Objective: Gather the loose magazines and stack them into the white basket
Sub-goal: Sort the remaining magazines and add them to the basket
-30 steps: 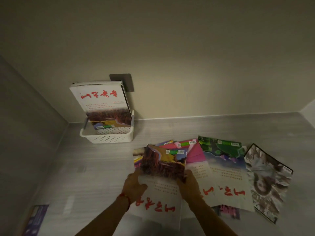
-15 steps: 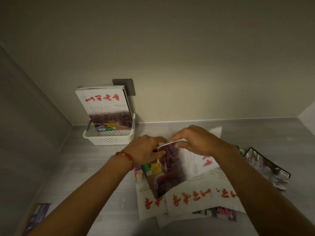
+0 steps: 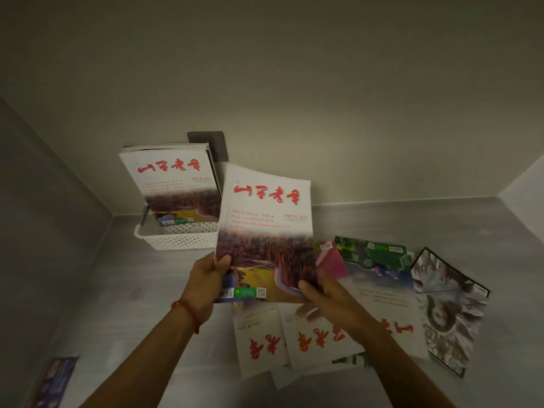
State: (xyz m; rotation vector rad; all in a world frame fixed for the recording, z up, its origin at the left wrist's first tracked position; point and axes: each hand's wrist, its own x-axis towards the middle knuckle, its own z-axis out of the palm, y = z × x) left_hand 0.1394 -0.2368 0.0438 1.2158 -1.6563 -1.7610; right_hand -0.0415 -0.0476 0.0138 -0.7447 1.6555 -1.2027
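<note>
Our left hand (image 3: pixel 207 273) and right hand (image 3: pixel 326 293) grip a white, red-titled magazine (image 3: pixel 265 231); next, we judge, into the white perforated plastic basket (image 3: pixel 179 238) at the counter's back-left corner.

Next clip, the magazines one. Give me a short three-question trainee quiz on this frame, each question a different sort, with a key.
1. True or false: the white basket already has magazines standing in it.
2. Multiple choice: the lifted magazine is held by A) the left hand alone, B) the right hand alone, C) both hands at its lower corners.
3. Fill in: the wrist with a red bracelet belongs to the ___ hand.

Key
1. True: upright magazines stand in it, leaning toward the wall.
2. C: each hand's fingers curl round a lower corner.
3. Left.
</note>
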